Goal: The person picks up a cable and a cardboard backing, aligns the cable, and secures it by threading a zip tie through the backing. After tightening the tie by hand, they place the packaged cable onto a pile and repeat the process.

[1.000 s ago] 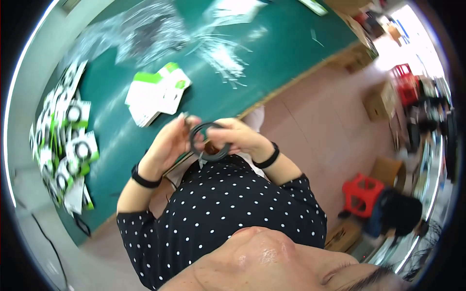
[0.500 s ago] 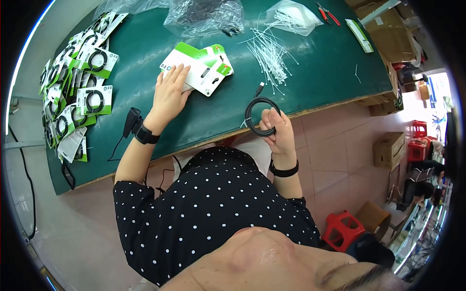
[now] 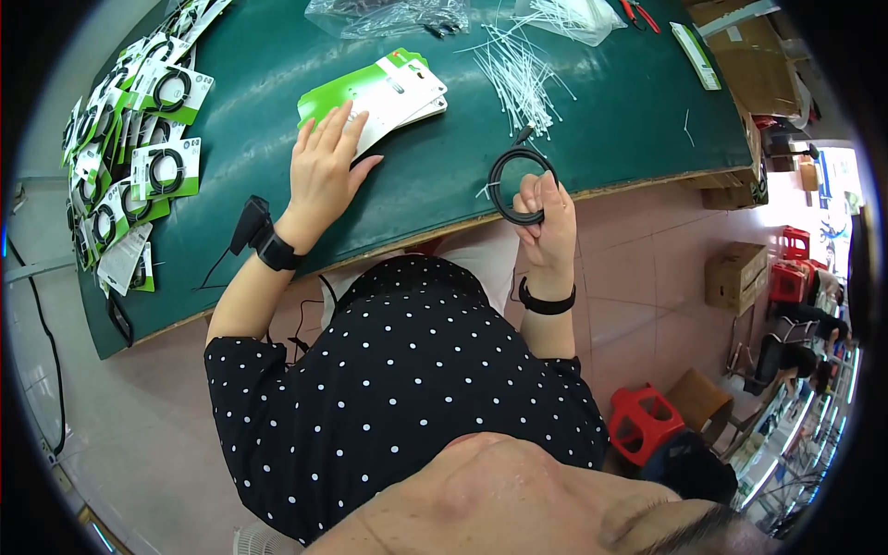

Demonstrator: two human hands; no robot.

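Observation:
My right hand (image 3: 546, 220) pinches a coiled black cable (image 3: 518, 185) and holds the loop upright over the front edge of the green table (image 3: 435, 185). My left hand (image 3: 324, 166) lies flat with fingers spread on the near end of a small stack of green and white packaging cards (image 3: 388, 88). A black band sits on each wrist.
Many cards with coiled cables (image 3: 162, 166) are piled at the table's left end. Loose white cable ties (image 3: 518, 69) lie behind the cable, clear plastic bags (image 3: 398, 14) at the back. Cardboard boxes (image 3: 735, 273) and red stools (image 3: 647, 421) stand on the floor at right.
A second ago both hands held the coil near my chest. My left hand has since gone out to the card stack, while my right keeps the coil alone.

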